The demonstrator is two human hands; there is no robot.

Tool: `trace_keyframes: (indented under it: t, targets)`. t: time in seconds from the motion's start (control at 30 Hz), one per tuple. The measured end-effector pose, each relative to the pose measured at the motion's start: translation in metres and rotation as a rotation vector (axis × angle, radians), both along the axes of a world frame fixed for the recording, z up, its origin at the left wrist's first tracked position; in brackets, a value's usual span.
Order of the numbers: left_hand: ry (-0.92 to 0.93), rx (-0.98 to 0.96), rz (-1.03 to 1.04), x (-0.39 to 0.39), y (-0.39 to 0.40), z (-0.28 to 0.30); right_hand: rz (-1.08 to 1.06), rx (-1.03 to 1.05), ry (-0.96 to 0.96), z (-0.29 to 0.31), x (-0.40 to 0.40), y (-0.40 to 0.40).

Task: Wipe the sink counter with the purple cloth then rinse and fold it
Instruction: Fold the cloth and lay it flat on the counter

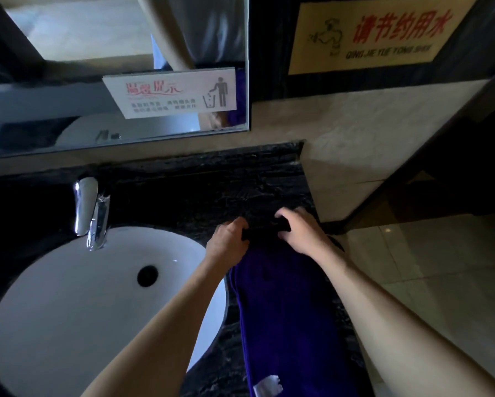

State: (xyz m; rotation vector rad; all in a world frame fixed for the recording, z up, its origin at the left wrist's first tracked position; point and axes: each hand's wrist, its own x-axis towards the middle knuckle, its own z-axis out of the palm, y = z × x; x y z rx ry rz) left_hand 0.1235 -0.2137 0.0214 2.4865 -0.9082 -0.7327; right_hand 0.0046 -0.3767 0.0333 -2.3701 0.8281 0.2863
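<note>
The purple cloth (286,305) lies as a long strip on the dark stone counter (211,193), to the right of the white sink (77,305). It runs from the counter's front edge toward the wall, and a white label shows at its near end. My left hand (229,242) grips the far end of the cloth at its left corner. At the right corner of that same end, my right hand (300,230) pinches the fabric. The far end is in shadow and looks almost black.
A chrome faucet (90,213) stands behind the sink basin. A mirror (68,81) with a white notice (171,93) hangs above. A yellow sign (378,32) is on the dark wall at right. The counter ends at a tiled wall (355,156); floor tiles (441,267) lie beyond.
</note>
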Motion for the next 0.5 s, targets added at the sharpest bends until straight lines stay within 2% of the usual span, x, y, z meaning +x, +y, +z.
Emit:
trace_keyframes:
  t: [0.1, 0.2, 0.33, 0.5]
  targets:
    - [0.055, 0.028, -0.021, 0.011, -0.008, 0.0, 0.031, 0.027, 0.049, -0.001, 0.013, -0.011]
    - [0.12, -0.032, 0.019, 0.031, -0.009, -0.001, -0.063, 0.106, -0.022, -0.003, 0.016, -0.031]
    - [0.259, -0.158, 0.181, 0.054, -0.005, -0.006, -0.113, 0.165, -0.102, -0.004, 0.009, -0.048]
    - [0.243, -0.25, 0.24, 0.062, -0.008, -0.007, -0.111, 0.289, -0.21, 0.0, 0.01, -0.065]
